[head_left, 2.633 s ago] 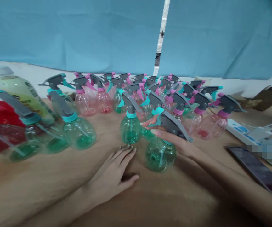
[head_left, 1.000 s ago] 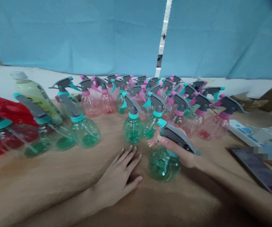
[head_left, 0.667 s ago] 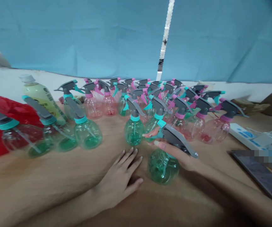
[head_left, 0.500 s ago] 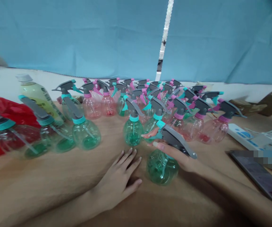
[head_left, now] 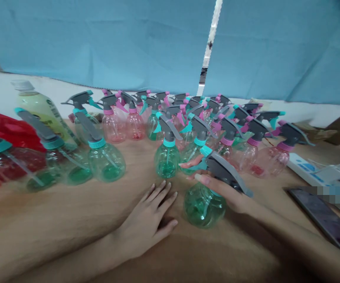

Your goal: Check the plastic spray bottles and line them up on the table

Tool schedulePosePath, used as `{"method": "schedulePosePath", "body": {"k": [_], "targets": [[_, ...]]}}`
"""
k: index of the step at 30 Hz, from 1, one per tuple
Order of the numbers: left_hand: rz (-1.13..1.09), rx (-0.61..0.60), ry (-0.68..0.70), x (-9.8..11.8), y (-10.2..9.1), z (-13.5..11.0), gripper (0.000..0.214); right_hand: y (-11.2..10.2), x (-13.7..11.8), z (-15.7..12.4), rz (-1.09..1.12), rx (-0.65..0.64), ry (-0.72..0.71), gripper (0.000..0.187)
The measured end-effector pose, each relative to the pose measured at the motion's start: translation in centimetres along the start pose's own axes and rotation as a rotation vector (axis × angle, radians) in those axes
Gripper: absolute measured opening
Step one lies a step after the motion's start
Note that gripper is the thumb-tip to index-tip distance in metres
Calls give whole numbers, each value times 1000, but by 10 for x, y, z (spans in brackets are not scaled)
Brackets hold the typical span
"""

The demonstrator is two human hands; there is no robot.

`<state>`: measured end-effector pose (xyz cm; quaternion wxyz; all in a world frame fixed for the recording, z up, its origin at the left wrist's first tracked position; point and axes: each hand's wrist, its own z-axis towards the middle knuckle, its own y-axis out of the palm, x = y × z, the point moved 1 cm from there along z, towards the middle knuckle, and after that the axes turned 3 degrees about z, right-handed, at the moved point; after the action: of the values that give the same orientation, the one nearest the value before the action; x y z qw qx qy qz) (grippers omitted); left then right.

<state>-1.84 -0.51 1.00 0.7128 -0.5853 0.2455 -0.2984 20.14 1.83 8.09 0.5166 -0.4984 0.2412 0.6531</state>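
Observation:
My right hand (head_left: 217, 184) is wrapped round the neck of a green spray bottle (head_left: 204, 208) with a grey trigger head and teal nozzle. The bottle is near the front middle of the table; whether its base touches the wood I cannot tell. Flat on the wood, fingers spread, lies my left hand (head_left: 149, 218), to the left of that bottle and holding nothing. Just beyond both hands another green spray bottle (head_left: 167, 161) stands upright. Three green spray bottles stand on the left, one of them a green bottle with a teal collar (head_left: 107, 163).
Many pink and green spray bottles crowd the back, including a pink one (head_left: 273, 159). A yellowish labelled bottle (head_left: 44, 110) and a red plastic bag (head_left: 9, 131) are at left. On the right lie a phone (head_left: 320, 216) and a white power strip (head_left: 307, 169). Blue cloth (head_left: 128, 47) hangs behind.
The view has shifted slightly. My right hand keeps its hold on the green spray bottle, and my left hand stays flat on the table.

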Motion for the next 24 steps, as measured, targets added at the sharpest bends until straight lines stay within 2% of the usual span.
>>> {"method": "schedulePosePath", "body": {"k": [13, 24], "targets": [[1, -17, -4, -1, 2, 0, 56, 1, 6, -1, 35, 19, 0, 21], [-14, 0, -3, -1, 1, 1, 56, 1, 2, 0, 42, 23, 19, 20]]}}
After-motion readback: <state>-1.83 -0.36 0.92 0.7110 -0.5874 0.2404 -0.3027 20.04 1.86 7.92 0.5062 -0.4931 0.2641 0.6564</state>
